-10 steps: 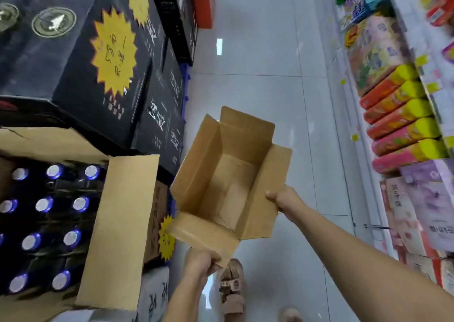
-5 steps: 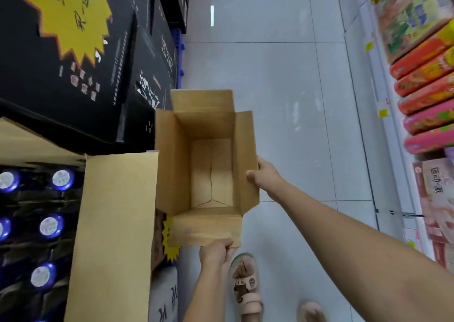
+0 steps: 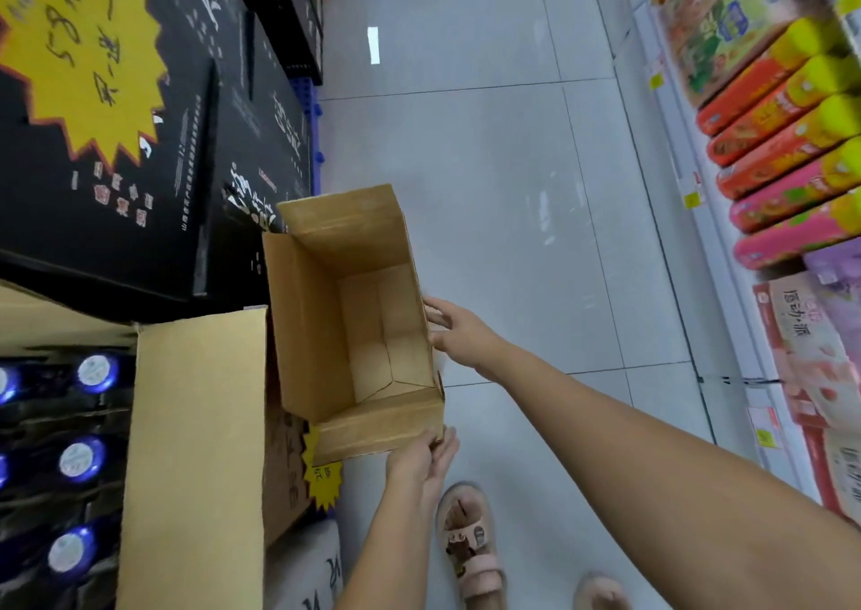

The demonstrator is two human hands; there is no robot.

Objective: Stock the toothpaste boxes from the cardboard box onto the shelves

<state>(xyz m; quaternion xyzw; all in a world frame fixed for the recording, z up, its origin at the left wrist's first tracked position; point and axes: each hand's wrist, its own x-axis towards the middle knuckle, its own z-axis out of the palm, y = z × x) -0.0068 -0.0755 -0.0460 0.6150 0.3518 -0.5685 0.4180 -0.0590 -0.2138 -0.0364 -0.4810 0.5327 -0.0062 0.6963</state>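
Sandalled foot point(image 3: 468, 544) at 6 o'clock, person standing in the aisle.

Left hand point(image 3: 419, 465) just above it, at 6: fingers curled, pinching the near end flap of the cardboard box point(image 3: 307, 330) at its right corner. That's the only real grip.

Box sits mid-view, mouth up toward the head. Long axis runs 6 to 12, leaning a touch to 11. Inside is bare cardboard, no toothpaste boxes left in it.

Right hand point(image 3: 461, 332) at 3 o'clock of the box: fingers point(image 3: 438, 309) straight, laid against the outside of the right long wall. Steadying, not clasping.

At 8 o'clock, touching the box's left side: a bigger open carton point(image 3: 195, 446) with blue-capped bottles point(image 3: 95, 372). Black cartons point(image 3: 140, 167) stacked at 10 to 11.

Shelves point(image 3: 678, 162) at 1 to 4 o'clock across bare floor point(image 3: 489, 167), well apart from the box. Long red-to-pink toothpaste boxes point(image 3: 782, 153) with yellow-green ends lie there in a row, probably the stock in question, too blurred to be sure.

My read: this box is emptied. What's next turns on the box, not the shelf. Left hand has the hold on the short end; right hand is nearer the shelf side and free to let go.
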